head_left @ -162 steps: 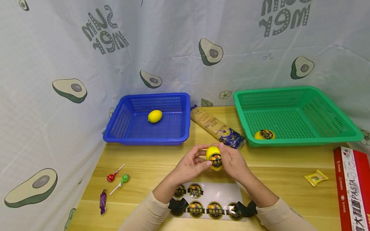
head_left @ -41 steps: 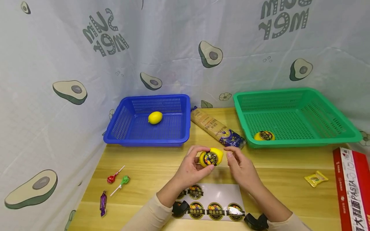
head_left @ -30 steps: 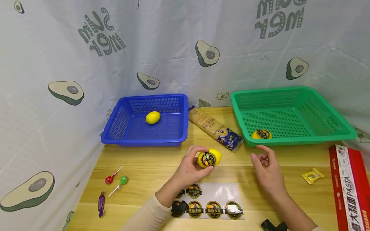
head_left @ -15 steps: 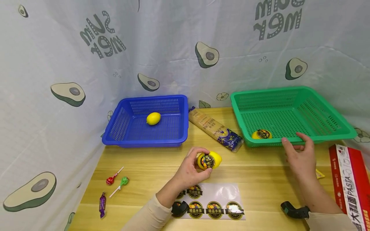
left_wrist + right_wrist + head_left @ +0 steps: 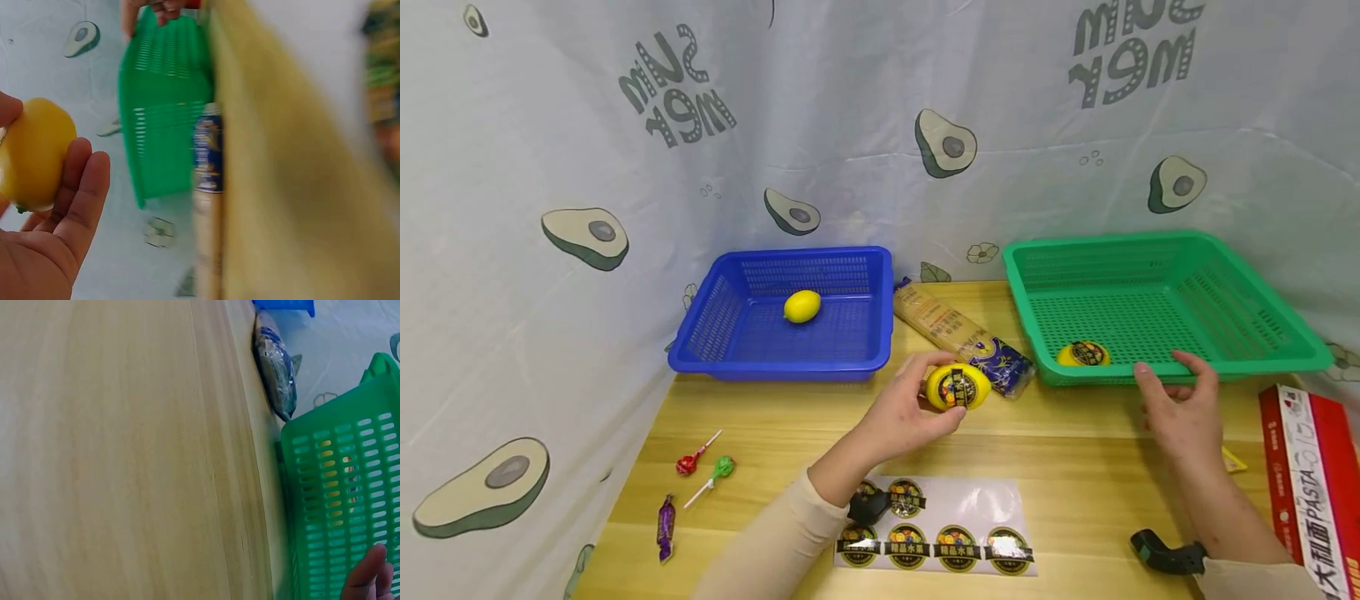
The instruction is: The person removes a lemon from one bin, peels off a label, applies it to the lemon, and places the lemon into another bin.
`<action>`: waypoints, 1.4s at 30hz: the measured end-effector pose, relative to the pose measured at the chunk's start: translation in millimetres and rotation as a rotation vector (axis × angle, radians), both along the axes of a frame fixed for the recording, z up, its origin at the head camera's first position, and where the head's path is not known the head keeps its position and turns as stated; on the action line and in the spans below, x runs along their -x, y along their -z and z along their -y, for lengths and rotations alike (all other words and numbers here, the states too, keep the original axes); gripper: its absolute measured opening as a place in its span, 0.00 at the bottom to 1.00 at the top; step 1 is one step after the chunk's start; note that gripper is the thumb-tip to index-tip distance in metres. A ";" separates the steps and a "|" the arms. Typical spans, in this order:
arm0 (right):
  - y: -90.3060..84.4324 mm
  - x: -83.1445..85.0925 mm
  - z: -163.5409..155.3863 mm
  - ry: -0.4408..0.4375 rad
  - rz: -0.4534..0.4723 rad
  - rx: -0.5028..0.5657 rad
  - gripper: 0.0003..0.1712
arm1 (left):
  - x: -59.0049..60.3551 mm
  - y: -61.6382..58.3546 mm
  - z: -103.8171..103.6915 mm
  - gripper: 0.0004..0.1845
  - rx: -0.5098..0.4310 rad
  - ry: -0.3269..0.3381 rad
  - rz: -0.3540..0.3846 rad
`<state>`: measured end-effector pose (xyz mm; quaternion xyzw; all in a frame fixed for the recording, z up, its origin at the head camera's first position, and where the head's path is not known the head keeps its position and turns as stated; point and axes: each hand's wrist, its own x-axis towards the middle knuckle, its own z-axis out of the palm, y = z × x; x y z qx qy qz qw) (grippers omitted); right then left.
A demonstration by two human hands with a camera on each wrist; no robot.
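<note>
Lemon (image 5: 957, 387) labelled, our right hand (image 5: 1182, 406) gone to the green basket (image 5: 1262, 350).

Nearest us the sticker sheet (image 5: 936, 527) lies flat, six stickers left on it. Above it our left hand (image 5: 904, 414) grips the lemon, fingers curled round it, sticker facing up; a second ago both hands worked it, so we judge the labelling finished. Our right hand has swung away and now rests its loosely bent fingers on the green basket's near rim, holding nothing. Between lemon and basket the tabletop is open, only the spaghetti pack (image 5: 958, 336) near. One labelled lemon (image 5: 1083, 354) lies inside; the blue basket (image 5: 782, 362) holds a plain lemon (image 5: 802, 306).
</note>
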<state>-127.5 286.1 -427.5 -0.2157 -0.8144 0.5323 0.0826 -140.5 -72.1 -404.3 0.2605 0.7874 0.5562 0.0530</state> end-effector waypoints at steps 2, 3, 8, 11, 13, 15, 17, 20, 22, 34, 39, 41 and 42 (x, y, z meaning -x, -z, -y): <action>-0.3 -1.3 -2.2 0.000 -0.001 -0.001 0.39 | 11.5 -13.8 -10.6 0.34 0.033 0.028 -0.042; -0.3 -1.8 -3.1 -0.004 -0.005 -0.005 0.39 | 17.4 -20.8 -16.9 0.34 0.046 0.042 -0.061; 0.4 -3.0 -4.9 -0.026 -0.006 -0.023 0.40 | 47.3 -45.7 -52.9 0.32 0.142 0.085 -0.134; -0.3 -2.9 -4.3 -0.038 0.005 -0.037 0.42 | 66.7 -50.3 -73.4 0.32 0.218 0.092 -0.175; -0.5 -2.6 -3.9 -0.047 0.009 -0.038 0.42 | 78.8 -50.7 -85.4 0.34 0.263 0.090 -0.178; -0.5 -2.4 -3.7 -0.053 0.010 -0.038 0.42 | 89.6 -49.1 -96.2 0.36 0.321 0.076 -0.176; -0.4 -2.5 -3.2 -0.059 0.008 -0.036 0.42 | 98.3 -47.2 -105.5 0.37 0.371 0.064 -0.150; -1.0 -2.6 -3.0 -0.067 0.008 -0.041 0.43 | 108.4 -43.4 -117.1 0.36 0.447 0.046 -0.130; -1.4 -3.1 -3.0 -0.071 0.009 -0.047 0.43 | 113.0 -40.8 -123.1 0.35 0.479 0.034 -0.122; -0.3 -5.1 -2.0 -0.072 -0.010 -0.070 0.43 | 119.8 -30.5 -147.5 0.34 0.660 -0.065 -0.158; 1.5 -6.0 -1.8 -0.083 -0.009 -0.069 0.44 | 118.5 -27.9 -147.3 0.33 0.685 -0.079 -0.168; 1.3 -6.5 -3.0 -0.083 -0.009 -0.067 0.44 | 118.3 -26.8 -148.3 0.32 0.699 -0.076 -0.179; 1.0 -6.6 -3.6 -0.082 -0.011 -0.067 0.44 | 117.9 -26.7 -148.6 0.31 0.708 -0.076 -0.181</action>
